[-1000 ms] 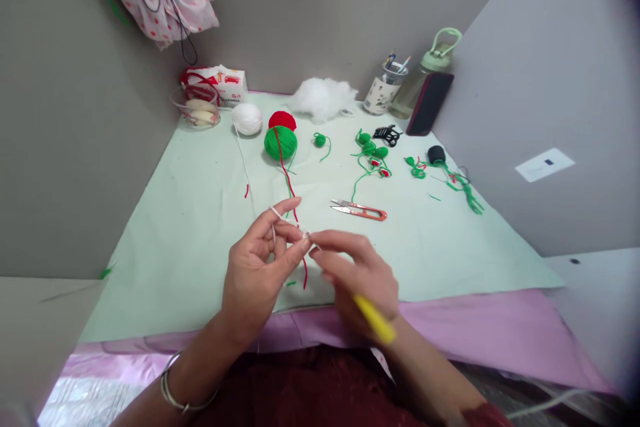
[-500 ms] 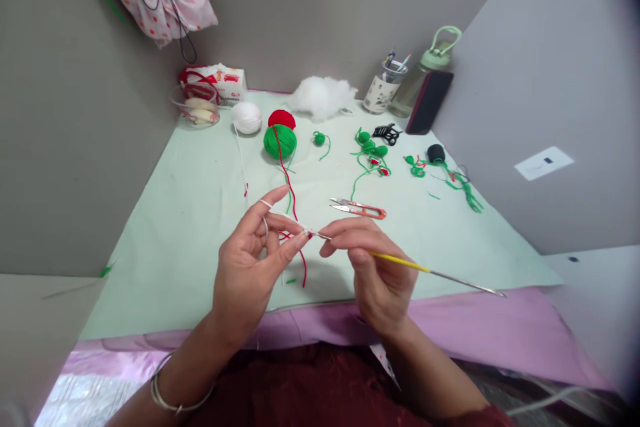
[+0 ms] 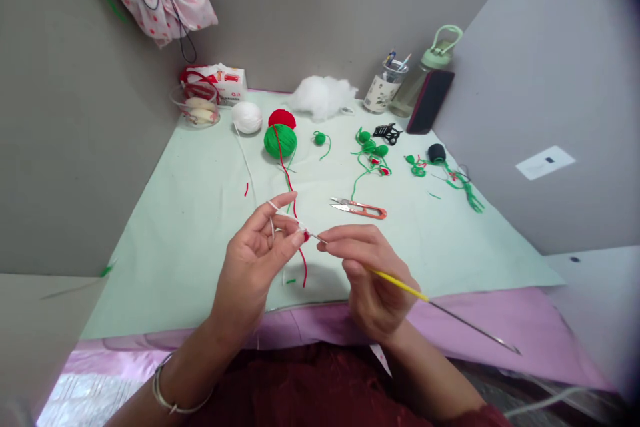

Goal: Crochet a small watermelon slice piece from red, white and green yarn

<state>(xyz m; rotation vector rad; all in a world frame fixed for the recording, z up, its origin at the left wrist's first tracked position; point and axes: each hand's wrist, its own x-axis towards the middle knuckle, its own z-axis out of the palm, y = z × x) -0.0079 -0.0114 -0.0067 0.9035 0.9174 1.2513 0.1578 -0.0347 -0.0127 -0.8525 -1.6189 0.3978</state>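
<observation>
My left hand [image 3: 257,255] is raised over the pale green cloth [image 3: 190,213], pinching a tiny red crochet piece [image 3: 305,235] between thumb and finger, with white yarn looped over its index finger. My right hand [image 3: 370,273] grips a crochet hook [image 3: 425,297] with a yellow handle, its tip at the red piece and its long metal end pointing down to the right. A red strand [image 3: 290,187] runs from the work back to the red yarn ball [image 3: 283,119] behind the green yarn ball [image 3: 281,141]. A white yarn ball [image 3: 247,117] lies left of them.
Orange thread snips [image 3: 359,208] lie just beyond my hands. Small green crochet pieces [image 3: 373,150] and yarn scraps [image 3: 463,187] are scattered right. At the back stand white stuffing [image 3: 323,97], a pen cup [image 3: 384,87], a green bottle [image 3: 425,70], a phone [image 3: 430,103], a glass bowl [image 3: 196,110].
My right hand turned the hook so its long end swung out to the right, then dipped lower. My left hand shifted slightly, and the red piece now shows at the fingertips.
</observation>
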